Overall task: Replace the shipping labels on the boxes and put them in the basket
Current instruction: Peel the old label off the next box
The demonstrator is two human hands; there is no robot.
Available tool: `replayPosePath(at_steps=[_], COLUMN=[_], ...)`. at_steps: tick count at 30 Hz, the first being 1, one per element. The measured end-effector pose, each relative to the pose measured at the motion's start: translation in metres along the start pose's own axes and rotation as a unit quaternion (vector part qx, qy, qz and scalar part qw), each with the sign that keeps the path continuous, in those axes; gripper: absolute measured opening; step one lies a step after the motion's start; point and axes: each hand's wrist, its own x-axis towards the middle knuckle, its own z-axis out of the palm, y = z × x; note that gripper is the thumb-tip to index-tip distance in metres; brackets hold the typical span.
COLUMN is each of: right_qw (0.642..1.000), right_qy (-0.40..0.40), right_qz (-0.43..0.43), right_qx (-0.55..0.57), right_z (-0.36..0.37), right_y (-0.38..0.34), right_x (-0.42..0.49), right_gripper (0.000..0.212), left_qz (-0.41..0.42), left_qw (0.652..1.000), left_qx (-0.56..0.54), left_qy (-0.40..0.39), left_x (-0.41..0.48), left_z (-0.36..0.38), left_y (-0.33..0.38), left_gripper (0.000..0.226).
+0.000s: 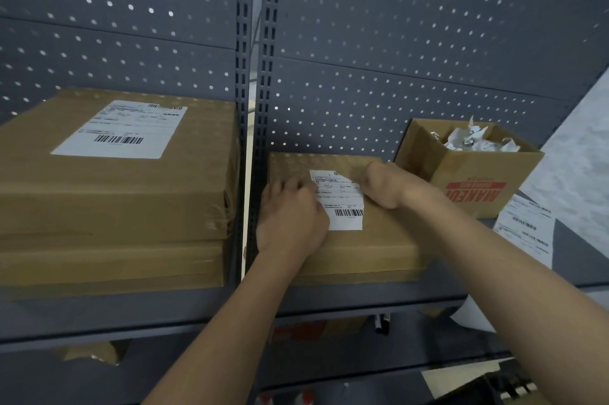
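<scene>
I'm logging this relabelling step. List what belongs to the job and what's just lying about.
Job:
small box under both hands
small label on it
left hand, right hand
stacked boxes with large label
label sheet

Lying about:
open box of crumpled paper, perhaps scraps
shelf
pegboard

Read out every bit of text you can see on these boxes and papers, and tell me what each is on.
"MAKEU": red print, upside down, on the side of the open carton; its end is hidden.
Large box label: barcode visible, print too blurred to read.
Small box label: barcode visible, print too small to read.
Loose sheets at right: unreadable.
</scene>
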Motion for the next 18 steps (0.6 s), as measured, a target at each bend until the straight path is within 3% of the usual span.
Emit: replayPosePath(at_steps=[6, 12, 18], right_qw=[0.999, 0.951, 0.973], right_qy=[0.002, 0.024, 0.036], right_qz=[-0.008, 0.041, 0.02], right_qx=[0.053, 0.305, 0.227], right_z=[0.005, 0.006, 0.009], right_y=[0.015, 0.025, 0.023], right_x=[0.009, 0.001, 0.004], right_gripper=[0.037, 0.025, 0.027], left_qz=[0.003, 0.006, 0.005], left_qw=[1.0, 1.0, 1.0], left_qx=[-0.001, 0.002, 0.004], left_qy=[0.0, 0.001, -0.003], left_x=[0.0, 0.0, 0.0], left_z=[0.001, 0.0, 0.0], left_y=[-0.001, -0.001, 0.0], left_gripper=[0.041, 0.04, 0.041])
